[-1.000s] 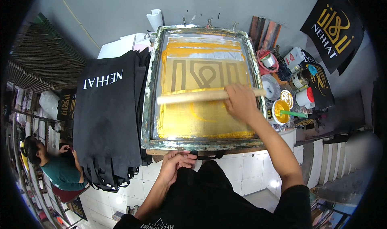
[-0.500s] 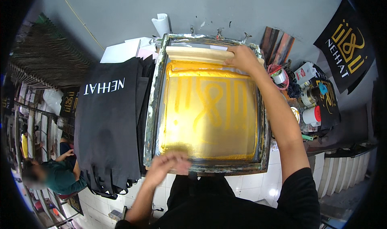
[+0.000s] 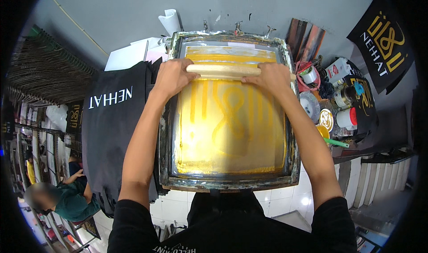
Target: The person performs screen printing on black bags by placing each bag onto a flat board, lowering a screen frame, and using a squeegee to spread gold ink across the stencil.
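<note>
Holds a long pale wooden squeegee [image 3: 223, 71] crosswise over the far part of a rectangular gold-inked mesh screen [image 3: 229, 182] in a dark, paint-crusted frame. Clamps the left end with the left grip [image 3: 175, 78] and the right end with the right grip [image 3: 270, 78], presumably to spread pressure evenly. Just left of the screen, has a stack of black fabric bags [image 3: 118, 137], seemingly for easy reach. To the right, has a tub of gold ink [image 3: 323, 131] with a green-handled tool [image 3: 338, 143], probably close for refilling. Beyond that, includes a white jar with red lid [image 3: 345, 118].

Squeegee [image 3: 223, 71] partly hidden behind fingers [image 3: 267, 68]
</note>
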{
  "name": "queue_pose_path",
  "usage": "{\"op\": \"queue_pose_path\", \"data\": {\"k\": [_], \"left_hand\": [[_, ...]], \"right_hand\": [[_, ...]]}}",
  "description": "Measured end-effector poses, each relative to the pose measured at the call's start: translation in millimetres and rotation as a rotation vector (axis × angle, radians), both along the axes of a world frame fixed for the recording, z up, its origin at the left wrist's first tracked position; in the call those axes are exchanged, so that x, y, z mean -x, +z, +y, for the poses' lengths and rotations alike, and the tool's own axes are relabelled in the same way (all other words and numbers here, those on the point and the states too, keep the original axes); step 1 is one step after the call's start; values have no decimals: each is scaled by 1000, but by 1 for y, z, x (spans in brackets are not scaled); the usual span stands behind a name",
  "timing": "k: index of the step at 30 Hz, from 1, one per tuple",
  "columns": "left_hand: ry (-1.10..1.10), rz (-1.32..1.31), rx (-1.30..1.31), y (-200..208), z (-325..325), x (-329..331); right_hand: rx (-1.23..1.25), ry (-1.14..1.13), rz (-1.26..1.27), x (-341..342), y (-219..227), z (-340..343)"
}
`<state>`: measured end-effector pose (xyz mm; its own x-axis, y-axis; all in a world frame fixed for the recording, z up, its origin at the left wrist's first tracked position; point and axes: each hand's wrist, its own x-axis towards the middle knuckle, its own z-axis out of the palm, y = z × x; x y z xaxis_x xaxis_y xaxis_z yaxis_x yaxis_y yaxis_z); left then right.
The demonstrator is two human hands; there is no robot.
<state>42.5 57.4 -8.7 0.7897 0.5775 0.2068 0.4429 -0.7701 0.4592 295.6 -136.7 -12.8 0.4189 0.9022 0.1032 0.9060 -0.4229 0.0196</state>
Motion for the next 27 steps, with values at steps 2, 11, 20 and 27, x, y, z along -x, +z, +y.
{"op": "queue_pose_path", "data": {"k": [2,11,20,27], "left_hand": [[-23,-43,12,0,-15,13],[-70,-67,-29,-2,-85,74],[-62,18,22,8,-183,157],[-78,-133,47,-31,-218,212]], "right_hand": [[-28,19,-4,11,-2,-15],[-132,59,-8,73,-10,-89],[-100,47,80,158,-12,-193],[-241,83,73,195,-24,-235]]}}
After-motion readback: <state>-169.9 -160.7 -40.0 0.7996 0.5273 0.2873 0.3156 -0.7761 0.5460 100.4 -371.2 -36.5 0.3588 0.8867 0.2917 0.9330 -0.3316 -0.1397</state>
